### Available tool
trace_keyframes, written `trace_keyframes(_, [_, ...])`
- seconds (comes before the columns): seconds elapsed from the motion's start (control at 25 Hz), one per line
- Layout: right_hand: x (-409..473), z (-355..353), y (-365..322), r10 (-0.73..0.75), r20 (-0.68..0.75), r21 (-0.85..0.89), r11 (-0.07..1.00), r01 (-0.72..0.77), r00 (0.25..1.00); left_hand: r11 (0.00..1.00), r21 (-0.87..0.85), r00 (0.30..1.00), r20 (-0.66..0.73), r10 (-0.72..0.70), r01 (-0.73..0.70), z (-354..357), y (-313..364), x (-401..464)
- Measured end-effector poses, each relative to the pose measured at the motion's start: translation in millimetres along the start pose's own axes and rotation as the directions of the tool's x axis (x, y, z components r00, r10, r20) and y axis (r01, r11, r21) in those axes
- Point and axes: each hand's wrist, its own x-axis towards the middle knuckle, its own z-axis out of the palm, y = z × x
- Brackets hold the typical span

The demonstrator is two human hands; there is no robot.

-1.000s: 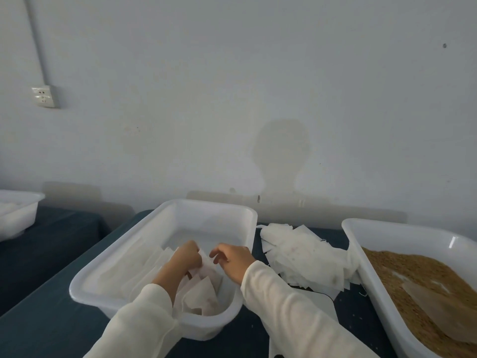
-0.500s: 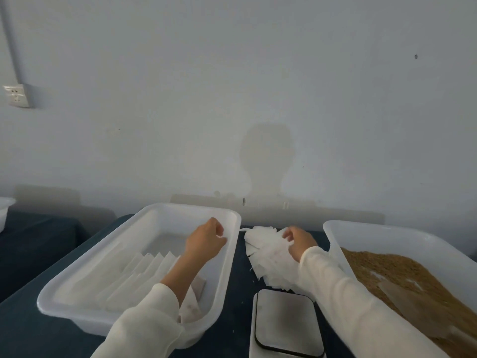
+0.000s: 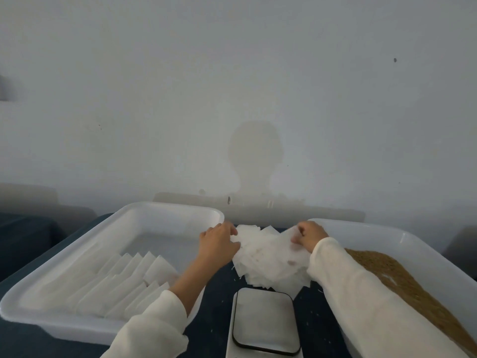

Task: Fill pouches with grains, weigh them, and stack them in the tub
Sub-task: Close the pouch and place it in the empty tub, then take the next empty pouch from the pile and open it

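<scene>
Left grip: the left hand (image 3: 219, 241) reaches past the right wall of the tub to the left edge of the pouch pile; its fingers are curled and pinch the edge of a loose pouch at the pile's far-left side; the cream sleeve (image 3: 152, 329) covers the forearm up to above the wrist.
Right grip: the right hand (image 3: 308, 236) sits at the far-right side of the same pile; its fingers are curled and pinch the corner of an empty pouch; its sleeve crosses in front of the grain tub's left wall.
Empty pouches: a loose heap of thin white pouches (image 3: 268, 259) lies on the dark bench (image 3: 216, 306) between the two tubs, towards the far edge, spread out between the two hands.
Filled pouches: rows of white pouches (image 3: 129, 280) lie overlapping inside the white tub (image 3: 59, 257), towards its near half; the tub stands at the left side of the bench.
Grains: a bed of brown grains (image 3: 402, 285) fills the second white tub (image 3: 413, 236) at the right side of the bench; what lies on the grains is too blurred to tell.
Scale: a flat scale (image 3: 264, 321) with a grey weighing plate stands at the near edge of the bench, just in front of the pouch heap, between the two forearms; nothing rests on its plate.
Backdrop: a pale wall (image 3: 232, 86) rises behind the far edge of the bench, with the person's shadow cast on it.
</scene>
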Motion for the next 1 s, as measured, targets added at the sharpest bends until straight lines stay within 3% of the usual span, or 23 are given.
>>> trace_keyframes(0.16, [-12, -43, 15, 0.112, -0.012, 0.402, 0.910, -0.098, 0.994, 0.964, -0.257, 0.980, 0.165, 0.114, -0.069, 15, 53, -10])
trace_keyframes(0.24, [-24, -66, 31, 0.203, -0.013, 0.517, 0.840, -0.167, 0.979, 0.935, -0.345, 0.963, 0.213, 0.166, -0.085, 33, 82, -15])
trace_keyframes(0.4, [-50, -96, 82, 0.384, 0.045, 0.746, 0.601, -0.287, 0.922, 0.866, -0.481, 0.933, 0.229, 0.277, -0.139, 74, 138, -23])
trace_keyframes(0.52, [-71, -99, 117, 0.487, 0.093, 0.815, 0.464, -0.347, 0.869, 0.829, -0.472, 0.885, 0.187, 0.427, -0.300, 104, 172, -31])
trace_keyframes(0.6, [-82, -97, 136, 0.531, 0.110, 0.805, 0.448, -0.389, 0.840, 0.828, -0.380, 0.844, 0.183, 0.504, -0.412, 125, 188, -38])
trace_keyframes(0.76, [-94, -86, 161, 0.536, 0.186, 0.696, 0.520, -0.495, 0.824, 0.803, -0.275, 0.810, 0.118, 0.574, -0.529, 149, 200, -44])
trace_keyframes(0.92, [-93, -70, 166, 0.512, 0.258, 0.731, 0.451, -0.512, 0.819, 0.812, -0.287, 0.825, 0.108, 0.555, -0.508, 152, 201, -40])
trace_keyframes(1.0, [-93, -64, 165, 0.523, 0.140, 0.709, 0.539, -0.454, 0.841, 0.840, -0.261, 0.844, 0.133, 0.520, -0.476, 155, 199, -39])
